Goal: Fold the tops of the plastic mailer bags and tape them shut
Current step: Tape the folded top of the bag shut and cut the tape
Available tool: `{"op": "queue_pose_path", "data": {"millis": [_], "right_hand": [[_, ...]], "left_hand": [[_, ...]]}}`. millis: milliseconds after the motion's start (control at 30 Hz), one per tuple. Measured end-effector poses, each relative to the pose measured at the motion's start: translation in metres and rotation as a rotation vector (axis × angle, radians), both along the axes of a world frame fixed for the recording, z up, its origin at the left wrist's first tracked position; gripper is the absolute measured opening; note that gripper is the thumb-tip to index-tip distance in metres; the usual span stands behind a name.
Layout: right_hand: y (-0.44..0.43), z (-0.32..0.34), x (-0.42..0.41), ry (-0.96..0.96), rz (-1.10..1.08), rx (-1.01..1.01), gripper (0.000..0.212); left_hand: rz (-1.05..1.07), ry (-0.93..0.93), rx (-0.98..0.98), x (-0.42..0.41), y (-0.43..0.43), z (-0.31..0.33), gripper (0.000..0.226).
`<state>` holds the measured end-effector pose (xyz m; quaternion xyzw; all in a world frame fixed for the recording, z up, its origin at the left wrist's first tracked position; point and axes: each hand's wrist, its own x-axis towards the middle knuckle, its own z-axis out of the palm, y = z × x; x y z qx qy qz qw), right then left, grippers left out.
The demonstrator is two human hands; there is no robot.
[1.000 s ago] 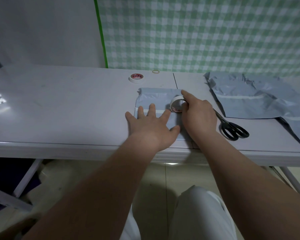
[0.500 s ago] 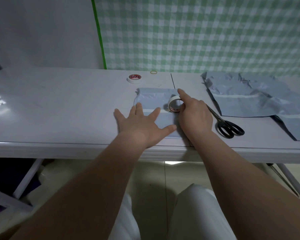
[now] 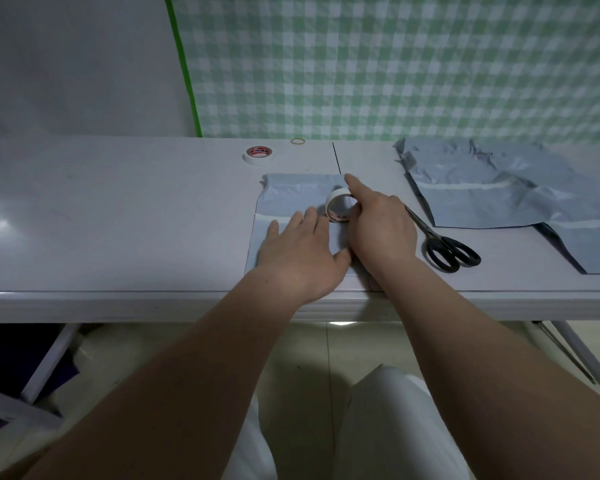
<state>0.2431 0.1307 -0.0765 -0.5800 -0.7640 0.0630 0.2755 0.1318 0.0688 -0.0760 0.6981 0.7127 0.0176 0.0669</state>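
A grey plastic mailer bag [image 3: 288, 197] lies flat on the white table [image 3: 118, 220] in front of me, with a pale strip of tape across it. My left hand [image 3: 300, 252] presses flat on the bag with straight, spread fingers. My right hand [image 3: 380, 225] grips a roll of white tape [image 3: 340, 206] standing on edge on the bag, index finger stretched over the top of the roll. The bag's right part is hidden under my hands.
Black scissors [image 3: 444, 245] lie just right of my right hand. Several more grey mailer bags [image 3: 492, 188] are spread at the right. A second tape roll [image 3: 258, 155] and a rubber band [image 3: 297, 141] sit near the table's back edge.
My left hand slid left across the bag, then back right toward the tape roll. The right hand kept its grip on the roll.
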Motion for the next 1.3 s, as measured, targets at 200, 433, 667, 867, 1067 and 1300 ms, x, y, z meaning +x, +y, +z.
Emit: {"op": "queue_pose_path", "data": {"millis": [200,433,667,867,1067,1300], "right_hand": [[0.003,0.005,0.01,-0.171,0.026,0.141,0.058],[0.006,0.012,0.028,-0.327,0.009,0.171,0.058],[0.007,0.014,0.028,-0.413,0.003,0.22,0.052],[0.009,0.007,0.027,-0.093,-0.072,0.127,0.05],[0.011,-0.001,0.027,0.101,0.007,0.006,0.041],[0.014,0.0,0.029,0.06,0.047,0.025,0.047]], "left_hand": [[0.021,0.053,-0.017,0.001,-0.001,0.001,0.072],[0.016,0.05,-0.02,0.001,-0.001,0.001,0.071],[0.004,0.083,-0.027,0.002,0.0,0.005,0.07],[0.022,0.156,-0.058,0.008,0.004,0.009,0.069],[0.048,0.167,-0.104,0.015,0.007,0.012,0.067],[-0.008,0.116,0.008,0.02,0.013,0.015,0.061]]}}
